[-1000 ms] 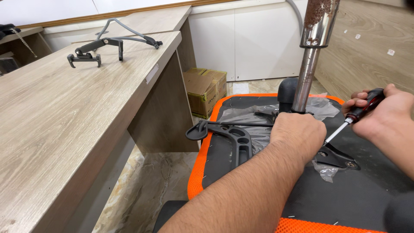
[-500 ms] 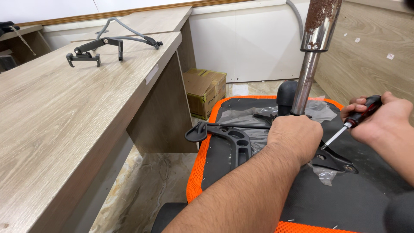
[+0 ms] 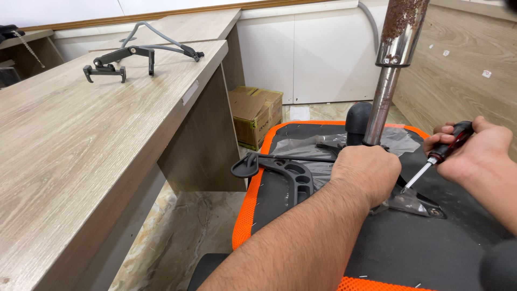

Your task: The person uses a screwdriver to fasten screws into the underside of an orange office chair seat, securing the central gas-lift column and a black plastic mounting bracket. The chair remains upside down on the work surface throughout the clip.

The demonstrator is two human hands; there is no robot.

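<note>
Right hand [image 3: 476, 151] gripping screwdriver [image 3: 439, 156], tip down just beside left hand [image 3: 366, 172] clamped over chair mechanism [image 3: 409, 202]; best kept square, pressed firmly into the screw.

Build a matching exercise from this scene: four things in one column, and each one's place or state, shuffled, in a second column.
Things:
1. red-and-black-handled screwdriver
2. rusty chrome metal cylinder
3. brown cardboard box
4. dark grey metal lever mechanism

Places or states:
A. on the floor beside the desk
B. lying on the wooden desk top
C. gripped in the right hand
D. standing upright by the left hand

Pairs: 1-C, 2-D, 3-A, 4-B
</note>
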